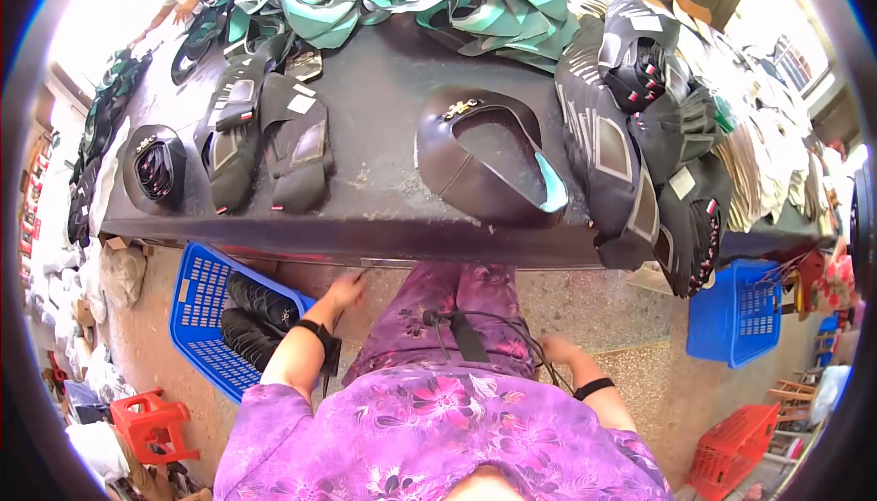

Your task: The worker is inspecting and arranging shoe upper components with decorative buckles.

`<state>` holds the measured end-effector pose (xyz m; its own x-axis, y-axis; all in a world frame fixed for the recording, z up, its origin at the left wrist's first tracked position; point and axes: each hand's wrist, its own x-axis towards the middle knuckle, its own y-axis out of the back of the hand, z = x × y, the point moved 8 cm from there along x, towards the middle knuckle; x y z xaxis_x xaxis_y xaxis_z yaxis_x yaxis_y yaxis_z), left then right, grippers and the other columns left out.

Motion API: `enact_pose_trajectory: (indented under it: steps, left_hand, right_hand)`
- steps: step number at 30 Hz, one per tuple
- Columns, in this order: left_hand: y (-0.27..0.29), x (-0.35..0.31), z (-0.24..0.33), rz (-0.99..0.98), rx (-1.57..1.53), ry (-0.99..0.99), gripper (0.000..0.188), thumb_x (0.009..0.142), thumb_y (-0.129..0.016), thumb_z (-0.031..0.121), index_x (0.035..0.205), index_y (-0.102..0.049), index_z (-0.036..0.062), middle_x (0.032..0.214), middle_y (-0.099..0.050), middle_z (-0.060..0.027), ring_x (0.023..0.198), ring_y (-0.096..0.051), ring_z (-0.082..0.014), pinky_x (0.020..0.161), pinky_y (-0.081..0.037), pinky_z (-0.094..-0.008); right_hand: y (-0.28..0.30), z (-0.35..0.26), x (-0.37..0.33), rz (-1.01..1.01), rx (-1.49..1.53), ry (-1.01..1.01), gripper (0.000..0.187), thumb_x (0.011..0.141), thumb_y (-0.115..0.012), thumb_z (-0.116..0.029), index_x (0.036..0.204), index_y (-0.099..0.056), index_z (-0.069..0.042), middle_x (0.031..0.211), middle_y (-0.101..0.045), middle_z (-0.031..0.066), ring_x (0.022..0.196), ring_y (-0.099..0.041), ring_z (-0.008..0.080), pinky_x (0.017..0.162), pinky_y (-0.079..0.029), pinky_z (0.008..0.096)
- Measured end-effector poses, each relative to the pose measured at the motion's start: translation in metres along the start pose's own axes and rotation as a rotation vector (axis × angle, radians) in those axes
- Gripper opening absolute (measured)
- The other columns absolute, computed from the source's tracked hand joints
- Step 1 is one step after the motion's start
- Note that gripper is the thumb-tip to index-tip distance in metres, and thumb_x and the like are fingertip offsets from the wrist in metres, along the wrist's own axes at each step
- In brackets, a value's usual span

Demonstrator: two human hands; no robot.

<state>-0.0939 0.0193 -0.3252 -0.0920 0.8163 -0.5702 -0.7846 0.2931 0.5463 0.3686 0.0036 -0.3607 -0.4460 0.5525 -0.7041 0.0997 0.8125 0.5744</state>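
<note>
- Your left hand [347,289] hangs below the edge of the counter [379,117], near the upper rim of the left blue basket [194,318]; its fingers look loosely curled, but you cannot tell whether the fingertips are together or apart.
- Your right hand [560,349] is beside your hip, near a black cord [523,323]; its fingers are partly hidden, so you cannot tell whether they are clamped on anything.
- Dark pieces [263,302] lie inside the left blue basket, which stands on the floor to your left.
- Ahead of you on the counter lies the dark shoe upper [440,158], curved into an open loop with a teal patch of lining; a gold-coloured emblem [459,110] sits near its top.
- Left of it, the stacked black pieces [301,149] carry white paper labels [301,102], their print too small to read, and small red-and-white tags at the lower ends.
- At the far left of the counter, a folded dark piece [128,181] bears a similar gold mark.
- To your right, the larger black pile [607,145] shows more white labels and red, white and dark tags.
- Teal pieces [320,17] heap along the far side.
</note>
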Motion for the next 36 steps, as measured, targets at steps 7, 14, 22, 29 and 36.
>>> enact_pose_trajectory:
  steps: [7, 14, 22, 29, 36]
  left_hand:
    - [-0.022, -0.083, 0.229, -0.072, 0.293, -0.836, 0.024, 0.085, -0.048, 0.024, 0.094, -0.056, 0.0036, 0.076, -0.058, -0.0191, 0.071, -0.057, -0.0352, 0.064, -0.044, -0.0412]
    - [-0.045, -0.184, 0.336, 0.007, 0.166, -1.173, 0.013, 0.084, -0.050, 0.019, 0.084, -0.049, 0.0056, 0.065, -0.053, -0.0151, 0.064, -0.054, -0.0349, 0.057, -0.042, -0.0416]
    - [0.026, -0.219, 0.292, -0.097, 0.208, -1.082, 0.020, 0.085, -0.052, 0.020, 0.095, -0.056, 0.0039, 0.075, -0.058, -0.0159, 0.070, -0.057, -0.0323, 0.062, -0.045, -0.0375]
    - [0.087, -0.174, 0.102, 0.085, 0.411, -0.550, 0.039, 0.081, -0.057, 0.026, 0.108, -0.053, -0.0021, 0.097, -0.059, -0.0170, 0.095, -0.056, -0.0266, 0.078, -0.044, -0.0344]
    - [0.198, -0.160, 0.140, 1.162, -0.107, -0.635, 0.039, 0.071, -0.068, 0.023, 0.099, -0.054, -0.0017, 0.091, -0.055, -0.0143, 0.083, -0.053, -0.0235, 0.076, -0.042, -0.0331]
  right_hand:
    - [0.141, -0.114, -0.045, 0.823, 0.348, 0.133, 0.053, 0.069, -0.065, -0.018, 0.118, -0.045, -0.009, 0.105, -0.052, 0.0158, 0.088, -0.055, 0.0342, 0.074, -0.045, 0.0403]
    - [0.178, -0.150, -0.056, 1.170, 0.351, 0.424, 0.029, 0.075, -0.060, -0.015, 0.101, -0.053, -0.005, 0.096, -0.055, 0.0134, 0.077, -0.056, 0.0280, 0.070, -0.045, 0.0374]
    - [0.195, -0.130, -0.146, 0.963, 0.062, 0.258, 0.011, 0.075, -0.060, -0.014, 0.074, -0.059, -0.003, 0.070, -0.057, 0.0129, 0.063, -0.057, 0.0223, 0.060, -0.045, 0.0315]
    - [0.152, -0.173, -0.182, 0.339, 0.138, 0.507, 0.041, 0.068, -0.067, -0.018, 0.106, -0.054, -0.007, 0.115, -0.051, 0.0139, 0.070, -0.060, 0.0209, 0.066, -0.049, 0.0307]
    - [0.255, -0.279, -0.187, 1.064, -0.217, 0.768, 0.043, 0.065, -0.065, -0.007, 0.106, -0.052, -0.001, 0.112, -0.052, 0.0169, 0.102, -0.050, 0.0320, 0.090, -0.039, 0.0371]
